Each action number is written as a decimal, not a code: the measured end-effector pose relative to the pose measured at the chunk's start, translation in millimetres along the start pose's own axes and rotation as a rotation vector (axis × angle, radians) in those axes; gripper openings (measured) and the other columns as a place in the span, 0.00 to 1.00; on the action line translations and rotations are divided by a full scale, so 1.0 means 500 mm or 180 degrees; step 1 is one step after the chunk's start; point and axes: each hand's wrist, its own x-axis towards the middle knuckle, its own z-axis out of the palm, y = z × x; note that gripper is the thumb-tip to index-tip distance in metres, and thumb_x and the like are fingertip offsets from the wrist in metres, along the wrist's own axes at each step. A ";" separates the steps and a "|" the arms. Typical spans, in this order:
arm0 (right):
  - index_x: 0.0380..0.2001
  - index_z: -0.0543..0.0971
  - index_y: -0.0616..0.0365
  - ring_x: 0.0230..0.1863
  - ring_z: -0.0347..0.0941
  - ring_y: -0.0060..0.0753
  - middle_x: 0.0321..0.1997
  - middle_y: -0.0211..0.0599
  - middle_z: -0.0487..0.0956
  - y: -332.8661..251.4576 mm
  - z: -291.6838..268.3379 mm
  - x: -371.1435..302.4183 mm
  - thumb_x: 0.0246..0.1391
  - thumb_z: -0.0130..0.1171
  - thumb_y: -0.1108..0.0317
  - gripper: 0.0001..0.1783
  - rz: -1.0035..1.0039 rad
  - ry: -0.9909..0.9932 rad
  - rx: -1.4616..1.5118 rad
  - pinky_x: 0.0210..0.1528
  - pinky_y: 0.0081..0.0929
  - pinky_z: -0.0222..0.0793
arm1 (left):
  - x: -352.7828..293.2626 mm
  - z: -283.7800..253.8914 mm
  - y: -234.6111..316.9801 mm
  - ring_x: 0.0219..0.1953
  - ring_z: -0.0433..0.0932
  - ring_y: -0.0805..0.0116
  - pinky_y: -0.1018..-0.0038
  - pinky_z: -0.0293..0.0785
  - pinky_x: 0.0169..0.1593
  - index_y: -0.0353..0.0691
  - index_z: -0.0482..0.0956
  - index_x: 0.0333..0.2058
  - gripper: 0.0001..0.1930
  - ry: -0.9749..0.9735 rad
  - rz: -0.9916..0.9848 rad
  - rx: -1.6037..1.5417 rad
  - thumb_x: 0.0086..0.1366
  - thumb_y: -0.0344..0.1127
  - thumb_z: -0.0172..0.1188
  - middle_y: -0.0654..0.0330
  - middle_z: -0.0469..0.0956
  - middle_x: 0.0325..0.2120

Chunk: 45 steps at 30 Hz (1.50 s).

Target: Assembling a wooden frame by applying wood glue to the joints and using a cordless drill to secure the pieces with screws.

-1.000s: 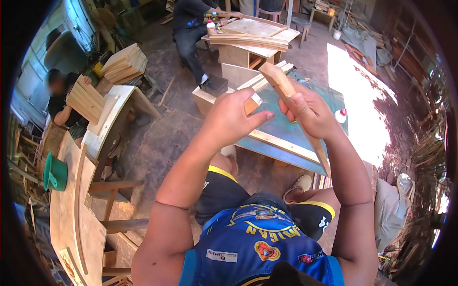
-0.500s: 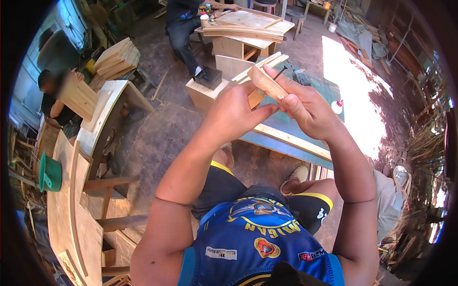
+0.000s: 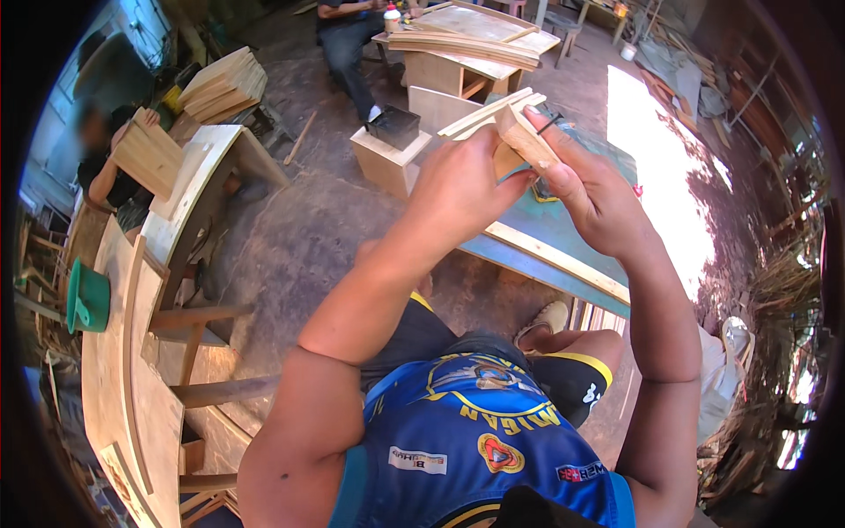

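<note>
In front of me, above a blue-green table [image 3: 591, 242], I hold a short wooden block [image 3: 526, 141] with a pale, rough end face. My left hand [image 3: 462, 189] grips its left side, the thumb reaching under the block. My right hand [image 3: 603, 194] pinches the right side between thumb and fingers. A dark screw [image 3: 553, 122] sticks out beside the block near my right fingers; whether it is set in the wood or held by the fingers, I cannot tell. The lower part of the block is hidden by my hands.
A long wooden strip [image 3: 563, 262] lies along the table's near edge. At the left stands a curved plywood bench [image 3: 114, 370] with a green plastic pot [image 3: 88, 297]. One person holds a wooden panel [image 3: 148, 157]; another sits by a far worktable [image 3: 480, 22]. Stacked boards [image 3: 224, 86] stand behind.
Both hands have shifted a little to the right with the wooden block, and the whole view has moved slightly. The grip on the block looks much the same.
</note>
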 end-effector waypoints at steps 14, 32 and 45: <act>0.64 0.60 0.58 0.59 0.68 0.52 0.59 0.52 0.70 -0.034 -0.088 0.040 0.63 0.46 0.51 0.32 -0.0203 0.0296 -0.1449 0.59 0.37 0.62 | 0.091 0.025 0.054 0.36 0.78 0.44 0.57 0.74 0.40 0.37 0.75 0.37 0.18 0.0476 0.0167 -0.0707 0.48 0.37 0.66 0.46 0.79 0.30; 0.62 0.65 0.47 0.38 0.75 0.57 0.39 0.53 0.78 -0.020 -0.089 0.142 0.54 0.57 0.53 0.33 0.0018 -0.0392 -0.2210 0.40 0.42 0.70 | 0.162 0.170 -0.067 0.40 0.79 0.51 0.63 0.75 0.41 0.37 0.73 0.43 0.20 0.1192 0.0804 -0.2161 0.51 0.33 0.66 0.50 0.79 0.35; 0.60 0.67 0.55 0.39 0.74 0.56 0.39 0.53 0.78 -0.012 -0.068 0.185 0.53 0.58 0.52 0.33 -0.0028 -0.0549 -0.2256 0.41 0.43 0.69 | 0.176 0.069 -0.103 0.45 0.69 0.74 0.79 0.67 0.47 0.34 0.64 0.55 0.40 0.0622 0.1337 -0.3259 0.62 0.68 0.46 0.59 0.69 0.44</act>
